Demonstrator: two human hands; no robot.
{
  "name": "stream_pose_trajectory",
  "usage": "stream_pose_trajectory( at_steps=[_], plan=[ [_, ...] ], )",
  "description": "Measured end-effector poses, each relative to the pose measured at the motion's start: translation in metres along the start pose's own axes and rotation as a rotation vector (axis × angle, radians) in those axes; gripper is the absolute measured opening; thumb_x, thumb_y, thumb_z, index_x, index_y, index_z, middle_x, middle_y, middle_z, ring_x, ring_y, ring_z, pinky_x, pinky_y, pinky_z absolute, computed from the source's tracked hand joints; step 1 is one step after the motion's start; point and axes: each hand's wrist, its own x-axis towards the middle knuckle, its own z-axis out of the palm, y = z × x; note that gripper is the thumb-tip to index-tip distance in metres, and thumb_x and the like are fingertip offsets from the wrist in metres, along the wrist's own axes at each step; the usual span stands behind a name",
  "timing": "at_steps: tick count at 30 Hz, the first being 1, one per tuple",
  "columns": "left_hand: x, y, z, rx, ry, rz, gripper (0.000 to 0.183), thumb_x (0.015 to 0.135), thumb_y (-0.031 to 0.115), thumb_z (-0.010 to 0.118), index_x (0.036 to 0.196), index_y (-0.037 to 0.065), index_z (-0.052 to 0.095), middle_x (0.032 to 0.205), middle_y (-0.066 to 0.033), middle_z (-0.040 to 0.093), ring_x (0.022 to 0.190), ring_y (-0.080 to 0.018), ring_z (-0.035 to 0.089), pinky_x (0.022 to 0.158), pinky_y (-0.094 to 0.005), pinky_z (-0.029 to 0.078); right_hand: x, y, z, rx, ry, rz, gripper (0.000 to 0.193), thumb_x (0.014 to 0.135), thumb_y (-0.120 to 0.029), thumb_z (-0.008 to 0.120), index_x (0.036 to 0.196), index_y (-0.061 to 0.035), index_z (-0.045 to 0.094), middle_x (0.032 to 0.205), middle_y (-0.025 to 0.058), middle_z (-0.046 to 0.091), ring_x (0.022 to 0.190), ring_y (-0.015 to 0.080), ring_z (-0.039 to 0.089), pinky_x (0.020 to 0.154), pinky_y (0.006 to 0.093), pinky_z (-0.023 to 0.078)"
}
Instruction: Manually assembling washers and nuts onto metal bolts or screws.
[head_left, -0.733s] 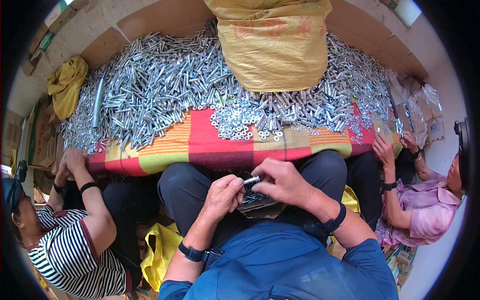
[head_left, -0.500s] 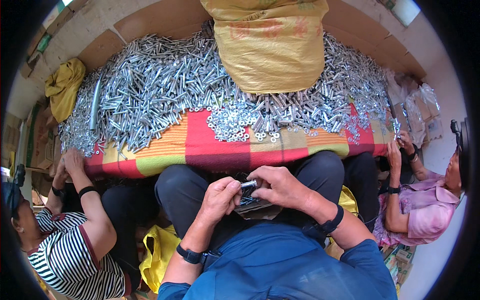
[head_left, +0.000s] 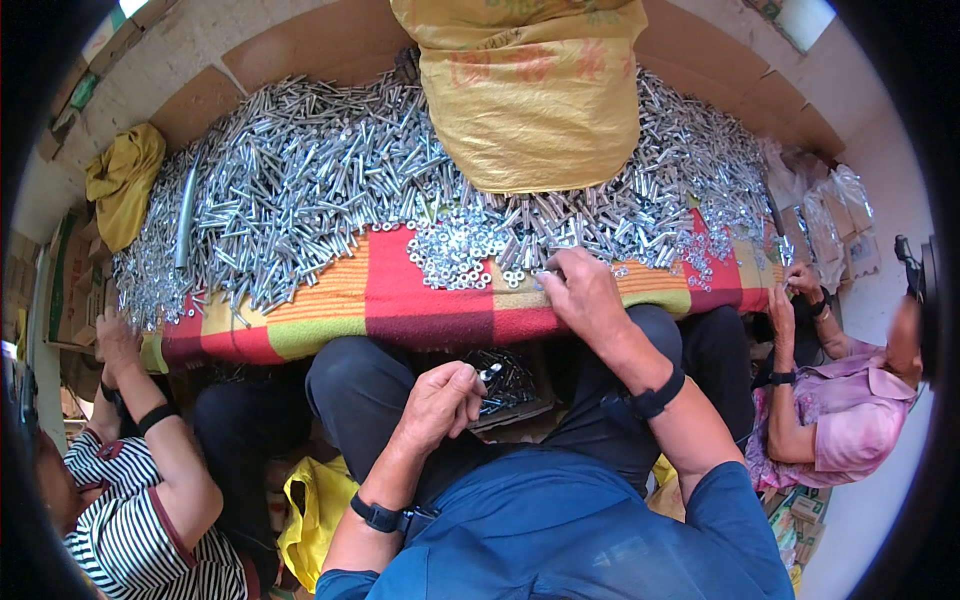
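Between our knees, left hand: curled tight, still gripping the metal bolt.
Right hand: gone from the bolt to the blanket; fingers half bent, we cannot tell whether they hold anything.
Washers: near the right hand.

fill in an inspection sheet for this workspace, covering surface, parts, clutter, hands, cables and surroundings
surface: checked blanket, largely covered by parts
parts: heaped metal rods; washers gathered at the front edge
clutter: large yellow sack over the heap, crumpled yellow sack at its left end
left hand: holding a small metal piece
right hand: fingers beside the washers, grip unclear
cables: nothing seen for certain
surroundings: one co-worker at left, another person at right
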Motion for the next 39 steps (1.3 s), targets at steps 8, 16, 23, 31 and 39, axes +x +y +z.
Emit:
stream_pose_trajectory(
  at_steps=[8,16,23,31,39],
  plan=[
    [0.003,0.0,0.0,-0.051,0.026,0.017,0.045,0.108,0.043,0.047,0.099,0.001,0.061,0.066,-0.0099,0.061,0.037,-0.0092,0.041,0.036,-0.0224,0.03,0.015,0.016,0.019,-0.173,0.056,0.054,0.023,0.082,-0.019,0.076,0.081,0.002,0.067,0.082,0.0229,0.067,0.079,0.0425,0.066,0.072,0.0499,0.052],
    [0.003,-0.003,-0.004,-0.126,0.024,0.021,0.045,0.108,0.044,0.047,0.106,0.001,0.058,0.068,-0.0117,0.062,0.038,-0.0105,0.042,0.037,-0.0222,0.031,0.007,0.021,0.004,0.226,-0.091,0.314,0.016,0.078,-0.01,0.069,0.086,0.0041,0.067,0.071,0.0207,0.068,0.065,0.0305,0.07,0.064,0.0407,0.056],
    [0.002,0.0,-0.003,-0.17,0.052,-0.002,0.045,0.11,0.043,0.042,0.108,0.001,0.058,0.069,-0.0128,0.063,0.038,-0.0114,0.042,0.037,-0.0227,0.032,0.0,-0.001,-0.01,0.6,-0.131,0.484,0.013,0.087,-0.005,0.067,0.096,0.0032,0.069,0.075,0.0075,0.069,0.065,0.0124,0.067,0.058,0.0289,0.054],
    [0.003,0.004,-0.003,-0.272,0.051,-0.027,0.059,0.11,0.053,0.027,0.114,0.001,0.055,0.071,-0.0141,0.064,0.039,-0.0124,0.044,0.038,-0.0226,0.034,-0.028,-0.069,-0.014,0.82,-0.517,0.371,0.016,0.097,-0.011,0.059,0.101,0.0012,0.069,0.075,0.0026,0.066,0.062,0.0071,0.063,0.055,0.0231,0.05],
    [0.003,0.001,-0.003,-0.308,0.013,-0.047,0.064,0.108,0.059,0.026,0.117,0.003,0.054,0.074,-0.0135,0.066,0.04,-0.013,0.048,0.037,-0.0227,0.037,-0.04,-0.086,0.012,0.645,-0.482,-0.049,0.01,0.096,-0.002,0.06,0.098,0.0034,0.068,0.084,0.0101,0.06,0.062,0.014,0.064,0.055,0.0296,0.051]
  ],
)
